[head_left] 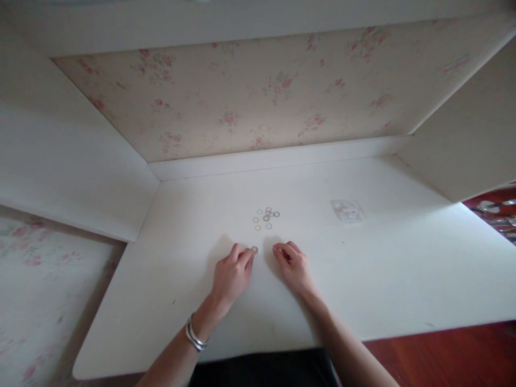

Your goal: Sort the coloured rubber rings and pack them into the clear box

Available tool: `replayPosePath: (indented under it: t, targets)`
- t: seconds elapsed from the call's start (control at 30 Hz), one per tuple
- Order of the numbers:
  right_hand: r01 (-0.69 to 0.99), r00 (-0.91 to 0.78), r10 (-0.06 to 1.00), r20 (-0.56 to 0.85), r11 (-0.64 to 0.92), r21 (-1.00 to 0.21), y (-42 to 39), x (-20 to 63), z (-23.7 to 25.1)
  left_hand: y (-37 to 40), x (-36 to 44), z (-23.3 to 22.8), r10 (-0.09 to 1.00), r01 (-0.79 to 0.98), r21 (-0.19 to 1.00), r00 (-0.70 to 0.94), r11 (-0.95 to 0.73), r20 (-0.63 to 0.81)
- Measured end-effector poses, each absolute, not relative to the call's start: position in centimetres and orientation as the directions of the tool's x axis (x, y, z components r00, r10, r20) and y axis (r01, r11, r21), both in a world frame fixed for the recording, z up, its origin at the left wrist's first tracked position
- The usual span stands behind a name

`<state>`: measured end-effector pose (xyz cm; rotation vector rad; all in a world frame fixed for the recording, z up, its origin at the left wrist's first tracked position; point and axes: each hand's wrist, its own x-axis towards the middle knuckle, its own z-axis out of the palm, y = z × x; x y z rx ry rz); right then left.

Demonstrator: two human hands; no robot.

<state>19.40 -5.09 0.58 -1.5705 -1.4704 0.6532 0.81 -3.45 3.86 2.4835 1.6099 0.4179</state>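
Note:
Both hands rest on a white desk (pixel 185 226). My left hand (pixel 231 275), with silver bangles on its wrist, has its fingertips touching a small metal ring (pixel 254 249) lying on the surface. My right hand (pixel 293 265) lies a little to the right with its fingers curled, and I cannot see anything in it. Several more small rings (pixel 266 217), silver and gold in colour, lie scattered just beyond the hands.
A small clear plastic bag (pixel 348 210) lies to the right of the rings. White side panels and a floral back wall (pixel 258 97) enclose the desk. Red-brown floor (pixel 443 355) shows below its front edge, with shiny items (pixel 497 212) at far right.

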Motion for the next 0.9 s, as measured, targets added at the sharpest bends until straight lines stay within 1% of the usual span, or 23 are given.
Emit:
replayPosePath:
  t: [0.1, 0.2, 0.3, 0.37, 0.57, 0.63, 0.7, 0.8, 0.9]
  targets:
    - [0.536, 0.171, 0.969, 0.180, 0.062, -0.842, -4.9, 19.3, 0.5, -4.0, -0.5, 3.8, 0.934, 0.865, 0.359, 0.302, -0.352, 0.190]
    - [0.580, 0.151, 0.971, 0.186, 0.066, -0.812, -3.9, 19.3, 0.6, -4.6, -2.2, 3.3, 0.956, 0.819, 0.496, 0.216, -0.287, 0.197]
    - [0.660, 0.100, 0.976, 0.192, 0.079, -0.747, -2.1, 19.3, 0.8, -5.5, -3.8, 2.5, 0.975, 0.747, 0.628, 0.150, -0.220, 0.163]
    - [0.727, 0.063, 0.978, 0.197, 0.090, -0.681, -0.7, 19.2, 0.9, -6.0, -4.5, 2.1, 0.984, 0.710, 0.681, 0.116, -0.179, 0.138]
    - [0.881, -0.125, 0.969, 0.215, 0.208, -0.425, 3.2, 18.1, 1.8, -6.1, -4.9, 1.6, 0.993, 0.642, 0.757, 0.058, -0.118, 0.106]
    - [0.908, -0.181, 0.966, 0.183, 0.236, -0.346, 4.3, 17.5, 2.3, -5.8, -4.9, 1.6, 0.994, 0.631, 0.768, 0.042, -0.107, 0.104]
    - [0.930, -0.218, 0.969, 0.116, 0.242, -0.275, 5.3, 17.0, 2.8, -5.6, -4.8, 1.7, 0.994, 0.629, 0.771, 0.036, -0.103, 0.104]
    - [0.948, -0.241, 0.970, 0.021, 0.240, -0.208, 6.4, 16.4, 3.0, -5.7, -5.0, 1.7, 0.995, 0.625, 0.775, 0.039, -0.094, 0.089]
    - [0.955, -0.239, 0.971, -0.019, 0.231, -0.188, 6.9, 16.1, 2.9, -5.8, -5.1, 1.5, 0.995, 0.614, 0.784, 0.034, -0.092, 0.090]
